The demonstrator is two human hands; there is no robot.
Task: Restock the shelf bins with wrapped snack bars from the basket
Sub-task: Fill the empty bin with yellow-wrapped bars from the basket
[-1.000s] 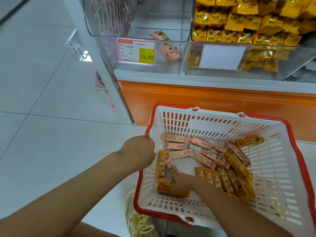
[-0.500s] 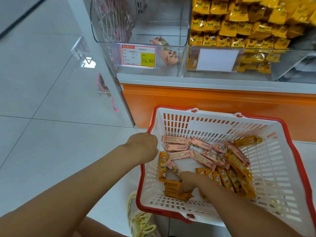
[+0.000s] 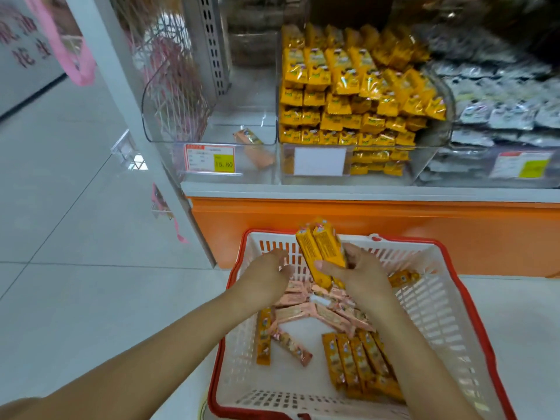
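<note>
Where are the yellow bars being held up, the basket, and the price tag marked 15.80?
yellow bars [image 3: 321, 253], head view, on the upper half of the wrapper face.
basket [image 3: 439, 304], head view, on its white right wall.
price tag [image 3: 209, 158], head view, on the middle of the label.

Right hand [image 3: 360, 277] curled, left hand [image 3: 266, 274] loose

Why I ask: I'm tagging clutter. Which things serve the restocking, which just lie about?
Job: right hand gripping yellow bars; left hand; basket; pink bars in it; near-empty bin; yellow-stocked bin.
Lying about: price tag; pink netting; silver packets.
</note>
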